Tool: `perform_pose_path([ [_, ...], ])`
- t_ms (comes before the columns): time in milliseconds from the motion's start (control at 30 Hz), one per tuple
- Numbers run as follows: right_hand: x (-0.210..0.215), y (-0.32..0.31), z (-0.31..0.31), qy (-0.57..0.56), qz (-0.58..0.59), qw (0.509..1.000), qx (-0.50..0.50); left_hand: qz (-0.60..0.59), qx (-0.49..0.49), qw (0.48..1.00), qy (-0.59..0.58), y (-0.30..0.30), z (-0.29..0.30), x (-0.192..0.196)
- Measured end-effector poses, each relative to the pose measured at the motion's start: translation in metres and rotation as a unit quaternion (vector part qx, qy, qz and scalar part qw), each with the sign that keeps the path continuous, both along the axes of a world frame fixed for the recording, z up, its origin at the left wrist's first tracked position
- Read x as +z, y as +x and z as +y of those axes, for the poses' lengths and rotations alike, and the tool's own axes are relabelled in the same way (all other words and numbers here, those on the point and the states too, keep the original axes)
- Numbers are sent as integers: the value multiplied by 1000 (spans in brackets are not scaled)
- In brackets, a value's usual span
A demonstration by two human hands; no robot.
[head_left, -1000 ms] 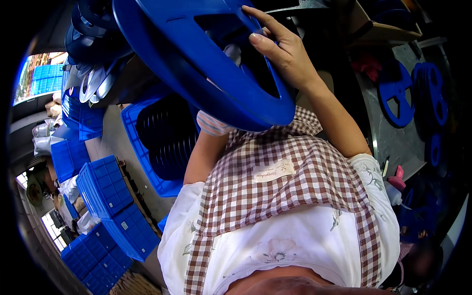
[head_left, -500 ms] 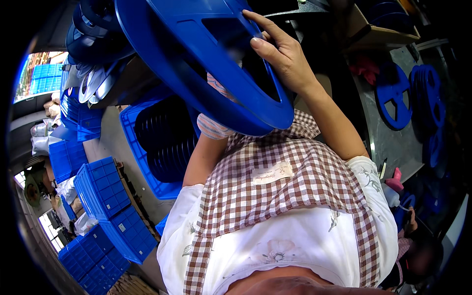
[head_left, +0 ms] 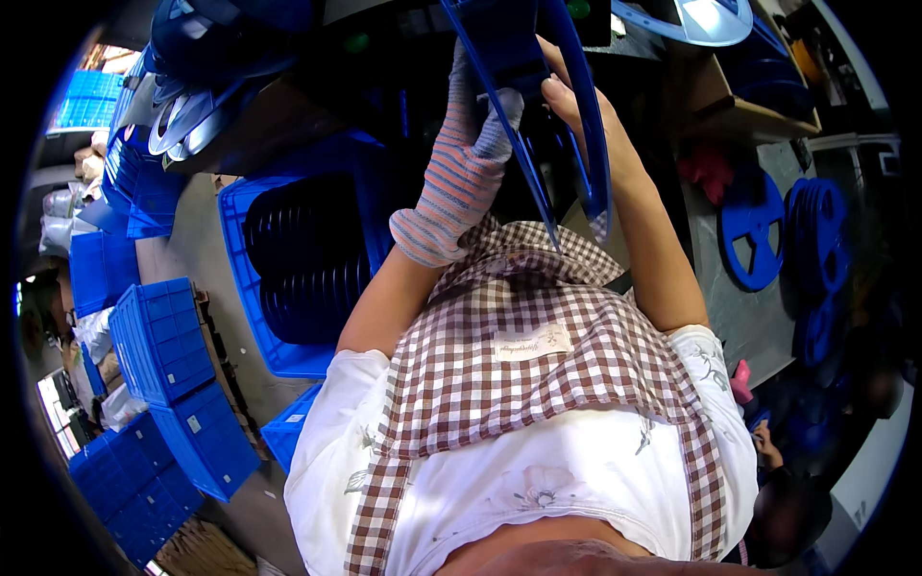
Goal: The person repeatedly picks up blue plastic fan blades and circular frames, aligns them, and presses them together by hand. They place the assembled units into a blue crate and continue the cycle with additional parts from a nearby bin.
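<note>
A brown-checked apron covers a white floral shirt.

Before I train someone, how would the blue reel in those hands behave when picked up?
The blue reel probably feels stiff, as it shows no sag. Its thin flanges suggest it's fairly light for its size. Set on edge, its curved rim could let it roll.

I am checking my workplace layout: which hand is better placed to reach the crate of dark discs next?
Probably the left hand: it is nearer the blue crate, while the right hand is across the blue reel.
</note>
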State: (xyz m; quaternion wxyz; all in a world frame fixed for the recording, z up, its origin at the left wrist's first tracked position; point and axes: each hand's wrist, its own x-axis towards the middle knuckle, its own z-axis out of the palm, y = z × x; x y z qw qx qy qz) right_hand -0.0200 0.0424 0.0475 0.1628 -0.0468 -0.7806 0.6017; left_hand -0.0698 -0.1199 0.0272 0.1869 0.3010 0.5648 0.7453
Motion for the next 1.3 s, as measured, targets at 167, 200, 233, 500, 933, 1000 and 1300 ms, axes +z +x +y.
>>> perform_pose_path([
  [167, 42, 6, 10, 133, -41, 989, 42, -19, 48, 996, -78, 2, -5, 39],
  [200, 50, 4, 12, 178, -21, 983, 46, -27, 34, 999, -8, 1, 1, 38],
  [233, 57, 8, 19, 218, -27, 974, 48, -36, 20, 997, 62, -1, 7, 35],
  [500, 152, -69, 86, 484, -52, 872, 46, 123, -16, 992, -3, -109, 19, 70],
  [933, 230, -239, 136, 564, -139, 813, 37, 415, 118, 747, -506, -231, 55, 162],
  [1000, 234, -245, 110, 565, -180, 805, 32, 177, 139, 963, -150, -271, 64, 85],
  [1300, 246, -216, 101, 605, -176, 776, -9, 218, 149, 947, -182, -187, 21, 131],
])
